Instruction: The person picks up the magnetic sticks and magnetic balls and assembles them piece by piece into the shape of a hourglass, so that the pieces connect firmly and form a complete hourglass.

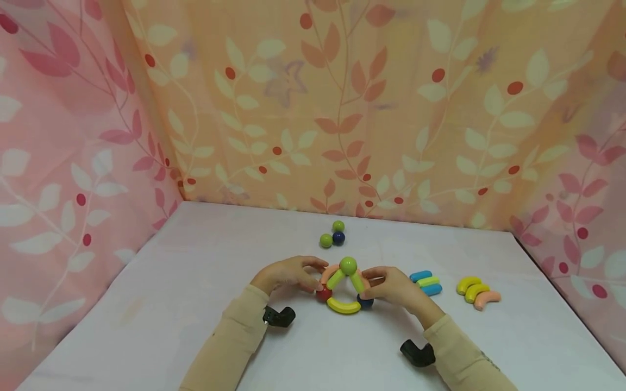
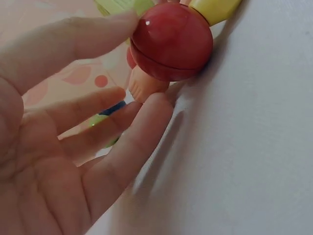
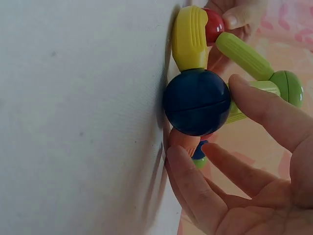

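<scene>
A ball-and-rod toy structure stands on the table between the two hands. Its top is a green ball [image 1: 348,265], with two green rods [image 3: 244,56] sloping down to a red ball [image 2: 172,41] and a dark blue ball [image 3: 197,102]. A yellow curved rod [image 1: 344,306] joins those two balls at the front, and peach curved rods [image 2: 146,85] run behind. My left hand [image 1: 293,274] holds the red-ball corner, thumb on the ball and fingertips at a peach rod. My right hand [image 1: 393,288] holds the blue-ball corner likewise, thumb near the green rod.
Behind the structure lie two green balls [image 1: 326,240] and a dark blue ball [image 1: 338,238]. To the right are blue and green straight rods [image 1: 429,281], then yellow and peach curved rods [image 1: 474,289]. Patterned curtains [image 1: 313,108] border the white table [image 1: 146,304].
</scene>
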The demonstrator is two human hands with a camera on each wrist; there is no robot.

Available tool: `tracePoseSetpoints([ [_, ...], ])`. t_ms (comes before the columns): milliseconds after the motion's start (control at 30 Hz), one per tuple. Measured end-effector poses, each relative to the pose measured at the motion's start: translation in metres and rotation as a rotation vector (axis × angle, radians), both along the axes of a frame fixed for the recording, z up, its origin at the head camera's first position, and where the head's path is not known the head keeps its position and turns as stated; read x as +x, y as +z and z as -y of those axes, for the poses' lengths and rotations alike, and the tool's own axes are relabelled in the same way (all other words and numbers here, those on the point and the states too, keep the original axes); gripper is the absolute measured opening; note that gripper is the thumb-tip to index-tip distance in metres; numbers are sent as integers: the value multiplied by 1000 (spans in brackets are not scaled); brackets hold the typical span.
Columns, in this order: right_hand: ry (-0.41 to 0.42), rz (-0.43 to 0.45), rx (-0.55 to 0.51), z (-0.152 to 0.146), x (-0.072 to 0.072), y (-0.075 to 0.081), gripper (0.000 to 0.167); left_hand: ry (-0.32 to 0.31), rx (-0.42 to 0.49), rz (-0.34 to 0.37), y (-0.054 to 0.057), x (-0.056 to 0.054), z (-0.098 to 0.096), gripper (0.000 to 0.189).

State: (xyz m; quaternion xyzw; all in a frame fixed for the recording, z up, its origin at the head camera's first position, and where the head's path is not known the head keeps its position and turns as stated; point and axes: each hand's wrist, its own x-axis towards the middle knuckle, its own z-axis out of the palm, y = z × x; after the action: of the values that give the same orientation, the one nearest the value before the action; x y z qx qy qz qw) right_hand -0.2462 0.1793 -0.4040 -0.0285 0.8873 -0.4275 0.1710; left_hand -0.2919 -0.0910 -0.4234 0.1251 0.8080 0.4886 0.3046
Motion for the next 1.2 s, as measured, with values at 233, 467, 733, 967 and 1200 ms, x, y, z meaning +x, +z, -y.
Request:
tracePoseSetpoints([
  [233, 5, -1, 25, 1, -5, -1, 55, -14, 70, -19, -1, 1, -4, 65],
  [467, -25, 29, -10, -2, -3, -5, 53, -19, 63, -14, -3, 3, -8, 64],
  [733, -23, 21, -13, -5, -3, -1, 55, -66, 41, -30, 0, 3, -9, 69],
  [967, -36, -79, 43, -17, -9, 9, 50, -111, 108, -1, -6, 0, -7, 85],
  [1200, -85, -130, 12, -43, -12, 17, 53, -96, 117, 39, -9, -1, -5, 80],
])
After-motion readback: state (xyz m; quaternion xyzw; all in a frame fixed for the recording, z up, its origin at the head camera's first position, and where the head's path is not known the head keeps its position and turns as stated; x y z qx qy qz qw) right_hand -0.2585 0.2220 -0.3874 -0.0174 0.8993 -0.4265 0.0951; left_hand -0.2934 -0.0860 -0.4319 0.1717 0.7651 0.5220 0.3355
